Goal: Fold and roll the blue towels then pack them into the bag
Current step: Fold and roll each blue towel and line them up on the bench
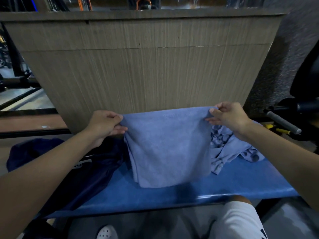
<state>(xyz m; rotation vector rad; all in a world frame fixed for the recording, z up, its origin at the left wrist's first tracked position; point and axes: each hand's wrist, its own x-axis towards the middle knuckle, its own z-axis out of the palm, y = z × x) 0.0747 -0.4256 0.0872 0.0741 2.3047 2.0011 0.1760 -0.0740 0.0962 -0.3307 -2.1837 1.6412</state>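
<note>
Nearest: white shorts (pixel 240 221), then the blue bench (pixel 189 195). Dark navy bag (pixel 69 161) slumped on the bench, left side. Left hand (pixel 103 125) and right hand (pixel 229 118) each pinch a top corner of the blue towel (pixel 169 149), which hangs over mid-bench. Crumpled second towel (pixel 229 149) is partly hidden behind it, right. Wood panel (pixel 146 66) beyond.

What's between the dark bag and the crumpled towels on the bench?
In the head view, the held towel hangs between the bag and the crumpled towels, its top corners pinched by the left hand and right hand.
</note>
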